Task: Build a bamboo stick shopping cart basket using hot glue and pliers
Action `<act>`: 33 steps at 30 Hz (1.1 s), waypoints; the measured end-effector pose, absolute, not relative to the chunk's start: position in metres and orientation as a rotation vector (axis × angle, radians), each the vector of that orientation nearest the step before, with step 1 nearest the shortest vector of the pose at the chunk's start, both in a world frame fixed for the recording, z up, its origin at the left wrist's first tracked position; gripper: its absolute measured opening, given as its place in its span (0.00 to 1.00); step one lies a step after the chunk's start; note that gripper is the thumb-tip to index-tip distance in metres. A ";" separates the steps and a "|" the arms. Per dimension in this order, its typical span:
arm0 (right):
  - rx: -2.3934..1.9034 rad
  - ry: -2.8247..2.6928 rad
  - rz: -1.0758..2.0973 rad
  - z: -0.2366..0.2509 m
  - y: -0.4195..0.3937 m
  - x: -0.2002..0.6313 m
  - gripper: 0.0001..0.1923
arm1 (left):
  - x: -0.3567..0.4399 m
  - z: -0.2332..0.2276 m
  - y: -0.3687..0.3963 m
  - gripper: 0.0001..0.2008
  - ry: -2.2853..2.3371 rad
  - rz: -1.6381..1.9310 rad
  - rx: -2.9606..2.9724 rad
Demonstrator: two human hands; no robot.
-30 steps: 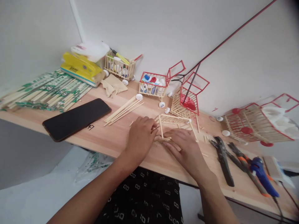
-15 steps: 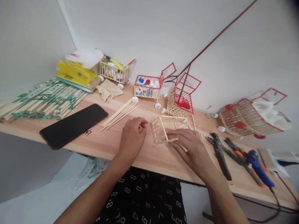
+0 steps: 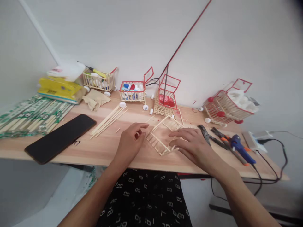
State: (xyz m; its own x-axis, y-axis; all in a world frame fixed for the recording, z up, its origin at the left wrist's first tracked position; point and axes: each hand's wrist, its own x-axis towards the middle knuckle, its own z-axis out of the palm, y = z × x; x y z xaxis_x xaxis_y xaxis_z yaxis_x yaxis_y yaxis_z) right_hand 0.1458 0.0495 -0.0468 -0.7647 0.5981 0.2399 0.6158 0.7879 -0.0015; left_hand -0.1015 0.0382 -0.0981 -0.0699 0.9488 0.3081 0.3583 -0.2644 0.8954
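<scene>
A small open frame of thin wooden sticks [image 3: 157,145], with slatted sides, stands tilted on the table in front of me. At its right side is my right hand [image 3: 195,146], its fingers bent around that edge, which they partly hide. My left hand [image 3: 130,140] is just off the frame's left corner, fingers curved and thumb apart from them, with nothing visible in it. Left of that hand lies a loose bunch of bare sticks [image 3: 107,123], and a short cut piece [image 3: 117,130] is close by.
Finished stick carts [image 3: 133,94] line the wall, some holding bottle caps. At left are a black phone [image 3: 60,138], wrapped chopsticks [image 3: 35,115] and a yellow packet [image 3: 60,90]. Pliers [image 3: 220,135], a blue glue gun [image 3: 241,149] and a power strip [image 3: 254,143] with cables lie at right.
The stick frame has turned on the table, its slatted side now facing my left hand. My right hand's fingers have spread a little. The whole view has shifted to the right.
</scene>
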 end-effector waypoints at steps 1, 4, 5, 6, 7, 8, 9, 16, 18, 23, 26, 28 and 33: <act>-0.955 -2.753 -0.118 -0.047 0.048 0.148 0.09 | -0.100 -0.098 0.037 0.17 1.387 1.331 1.657; -0.976 -2.749 -0.120 -0.050 0.045 0.157 0.09 | -0.097 -0.098 0.034 0.19 1.331 1.316 1.714; -0.987 -2.742 -0.122 -0.051 0.044 0.160 0.10 | -0.097 -0.098 0.033 0.20 1.312 1.310 1.735; -0.998 -2.733 -0.125 -0.052 0.043 0.163 0.10 | -0.096 -0.097 0.032 0.21 1.287 1.300 1.753; -1.009 -2.723 -0.125 -0.053 0.042 0.166 0.10 | -0.096 -0.097 0.032 0.22 1.255 1.289 1.769; -1.019 -2.712 -0.123 -0.053 0.042 0.169 0.10 | -0.095 -0.096 0.031 0.22 1.217 1.276 1.785; -1.024 -2.703 -0.119 -0.053 0.041 0.171 0.10 | -0.094 -0.095 0.031 0.22 1.176 1.261 1.799; -1.109 -2.617 -0.097 -0.052 0.039 0.187 0.11 | -0.080 -0.088 0.027 0.17 0.972 1.151 1.933; -1.104 -2.586 -0.071 -0.055 0.040 0.192 0.11 | -0.077 -0.087 0.026 0.13 0.972 1.144 1.984; -1.045 -2.492 0.021 -0.065 0.044 0.204 0.12 | -0.065 -0.085 0.028 0.06 0.988 1.169 2.051; -1.006 -2.429 0.055 -0.073 0.048 0.208 0.13 | -0.055 -0.082 0.032 0.04 0.992 1.174 2.067; -0.987 -2.385 0.069 -0.078 0.051 0.211 0.14 | -0.049 -0.080 0.034 0.05 0.995 1.198 2.054; -0.968 -2.202 0.133 -0.082 0.056 0.216 0.16 | -0.034 -0.074 0.039 0.05 1.026 1.242 1.928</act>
